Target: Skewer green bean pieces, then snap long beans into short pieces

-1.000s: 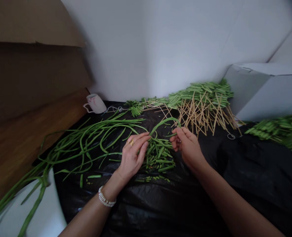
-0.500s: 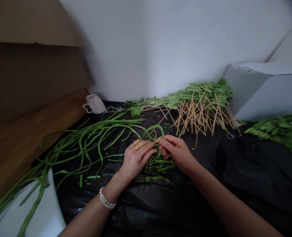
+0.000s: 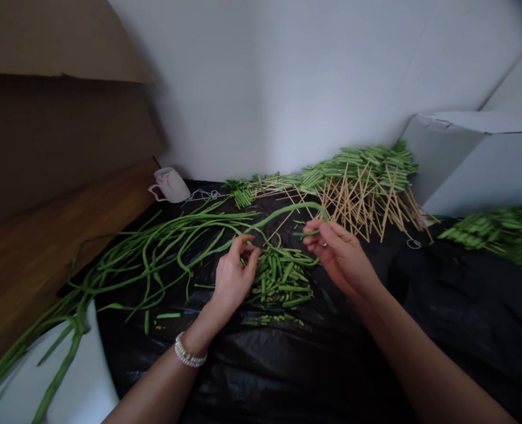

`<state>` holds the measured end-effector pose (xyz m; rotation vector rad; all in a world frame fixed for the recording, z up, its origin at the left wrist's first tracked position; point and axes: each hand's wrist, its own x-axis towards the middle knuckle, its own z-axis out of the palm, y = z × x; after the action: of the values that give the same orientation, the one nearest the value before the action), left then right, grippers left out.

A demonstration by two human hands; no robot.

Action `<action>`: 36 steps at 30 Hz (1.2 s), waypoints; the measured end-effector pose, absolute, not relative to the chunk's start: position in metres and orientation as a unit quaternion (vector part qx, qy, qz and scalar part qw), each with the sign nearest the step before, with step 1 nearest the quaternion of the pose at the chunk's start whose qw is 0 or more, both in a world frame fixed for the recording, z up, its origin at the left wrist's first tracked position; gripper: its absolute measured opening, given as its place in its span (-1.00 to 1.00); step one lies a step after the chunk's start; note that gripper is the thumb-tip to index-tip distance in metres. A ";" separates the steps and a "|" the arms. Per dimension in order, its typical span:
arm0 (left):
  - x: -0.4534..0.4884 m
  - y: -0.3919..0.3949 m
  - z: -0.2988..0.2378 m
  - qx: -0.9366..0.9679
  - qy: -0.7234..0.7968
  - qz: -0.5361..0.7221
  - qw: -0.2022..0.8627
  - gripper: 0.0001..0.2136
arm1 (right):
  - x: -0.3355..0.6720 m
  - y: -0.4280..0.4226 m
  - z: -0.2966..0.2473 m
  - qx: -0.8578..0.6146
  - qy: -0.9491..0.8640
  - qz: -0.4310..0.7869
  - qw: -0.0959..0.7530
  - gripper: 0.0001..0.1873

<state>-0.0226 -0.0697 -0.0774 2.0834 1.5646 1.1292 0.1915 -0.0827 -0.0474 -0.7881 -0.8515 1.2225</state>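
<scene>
Your right hand point(image 3: 344, 259) has its grip pinching a long green bean point(image 3: 305, 205) between thumb and fingers; the bean arches up and runs left, over toward your other hand, with a short end jutting left from your fingertips. Your left hand point(image 3: 234, 277) curls loosely, thumb and forefinger near each other; you cannot tell whether its grip has hold of the bean.

Behind everything on the far side stands a white wall point(image 3: 261, 88). Black plastic sheeting point(image 3: 287, 377) lies beneath your work. Brown cardboard point(image 3: 62, 123) rises at far left, and a white box point(image 3: 468, 159) sits at far right. Loose long beans point(image 3: 168, 288) sprawl across the left. On the far right, cut green lengths point(image 3: 358, 160) are heaped with thin wooden sticks point(image 3: 353, 203) poking toward you. Short bean pieces point(image 3: 282, 277) lie piled between your hands, slightly nearer you. A white mug point(image 3: 172, 185) stands at far left, and a small ring point(image 3: 413, 244) lies right of the sticks.
</scene>
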 end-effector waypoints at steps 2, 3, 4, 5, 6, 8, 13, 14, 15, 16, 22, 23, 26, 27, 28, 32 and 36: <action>-0.023 -0.067 -0.079 0.714 0.531 0.434 0.141 -0.62 | 0.204 -0.077 -0.046 -0.342 -0.348 0.499 0.717 -0.83; -0.023 -0.066 -0.079 0.712 0.522 0.451 0.132 -0.55 | 0.210 -0.074 -0.047 -0.342 -0.334 0.479 0.737 -0.84; -0.023 -0.065 -0.080 0.711 0.513 0.465 0.120 -0.49 | 0.214 -0.072 -0.048 -0.343 -0.322 0.468 0.748 -0.84; -0.023 -0.065 -0.080 0.712 0.506 0.475 0.109 -0.45 | 0.217 -0.069 -0.050 -0.346 -0.309 0.468 0.752 -0.85; -0.024 -0.064 -0.081 0.715 0.498 0.480 0.101 -0.44 | 0.217 -0.068 -0.053 -0.349 -0.296 0.481 0.747 -0.85; -0.024 -0.065 -0.080 0.728 0.483 0.476 0.102 -0.53 | 0.211 -0.069 -0.059 -0.356 -0.274 0.536 0.715 -0.82; -0.020 -0.072 -0.074 0.766 0.451 0.424 0.173 -0.75 | 0.176 -0.083 -0.068 -0.357 -0.309 0.659 0.585 -0.73; -0.018 -0.074 -0.072 0.774 0.441 0.412 0.193 -0.74 | 0.171 -0.086 -0.068 -0.357 -0.317 0.665 0.574 -0.72; -0.017 -0.075 -0.071 0.782 0.428 0.401 0.210 -0.74 | 0.167 -0.088 -0.068 -0.358 -0.325 0.666 0.567 -0.72; -0.016 -0.077 -0.070 0.791 0.414 0.393 0.220 -0.74 | 0.165 -0.090 -0.069 -0.362 -0.334 0.664 0.563 -0.72; -0.012 -0.080 -0.070 0.831 0.351 0.366 0.229 -0.82 | 0.163 -0.091 -0.072 -0.381 -0.392 0.645 0.535 -0.73; -0.012 -0.080 -0.070 0.835 0.350 0.358 0.229 -0.84 | 0.163 -0.090 -0.072 -0.377 -0.388 0.650 0.534 -0.74; -0.012 -0.080 -0.069 0.838 0.359 0.351 0.213 -0.87 | 0.166 -0.088 -0.069 -0.356 -0.338 0.671 0.556 -0.76; -0.012 -0.080 -0.069 0.840 0.363 0.350 0.201 -0.88 | 0.168 -0.087 -0.068 -0.350 -0.318 0.672 0.570 -0.76; -0.012 -0.080 -0.069 0.842 0.367 0.350 0.186 -0.89 | 0.169 -0.086 -0.067 -0.346 -0.303 0.670 0.583 -0.76; -0.014 -0.079 -0.069 0.849 0.381 0.343 0.130 -0.90 | 0.174 -0.084 -0.064 -0.359 -0.294 0.644 0.608 -0.74; -0.016 -0.077 -0.069 0.853 0.391 0.322 0.127 -0.87 | 0.173 -0.084 -0.064 -0.379 -0.338 0.610 0.608 -0.74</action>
<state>-0.0162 -0.0775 -0.0691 2.4830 1.1384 0.9371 0.1735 -0.0842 -0.0639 -0.8767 -0.7820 1.4086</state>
